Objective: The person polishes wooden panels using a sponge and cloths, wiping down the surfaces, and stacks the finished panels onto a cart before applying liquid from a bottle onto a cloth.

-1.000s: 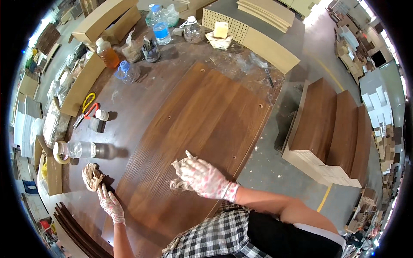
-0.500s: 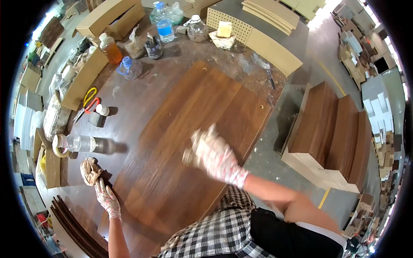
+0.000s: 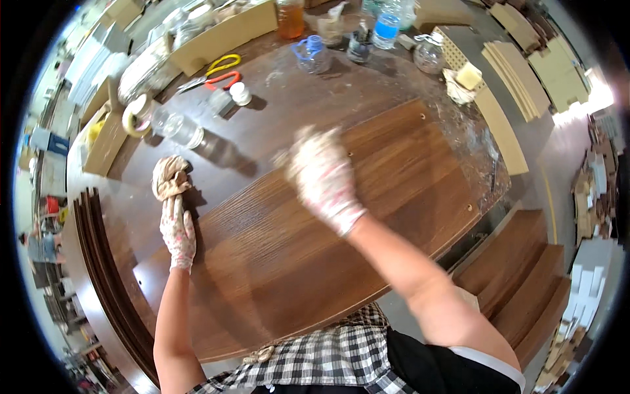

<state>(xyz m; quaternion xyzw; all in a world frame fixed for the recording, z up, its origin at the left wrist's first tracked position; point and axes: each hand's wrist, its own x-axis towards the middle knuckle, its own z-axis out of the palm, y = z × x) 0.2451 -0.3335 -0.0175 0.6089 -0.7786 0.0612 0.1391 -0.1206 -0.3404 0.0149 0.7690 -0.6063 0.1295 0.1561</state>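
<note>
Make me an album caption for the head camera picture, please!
Busy gloves: a blurred right hand over a brown wood-grain panel, and a left hand beside a crumpled cloth.

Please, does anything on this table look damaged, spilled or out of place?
The table looks odd past the right end of the board: its surface there is blotchy with pale marks, unlike the smoother part by the scissors. I cannot tell whether this is damage or residue.

Open room spans the brown panel [image 3: 289,262] between the forearms [image 3: 173,315] at lower center, while a crumpled cloth [image 3: 169,177], clear bottle [image 3: 178,129] and scissors [image 3: 195,83] crowd the frame's left and upper left.
</note>
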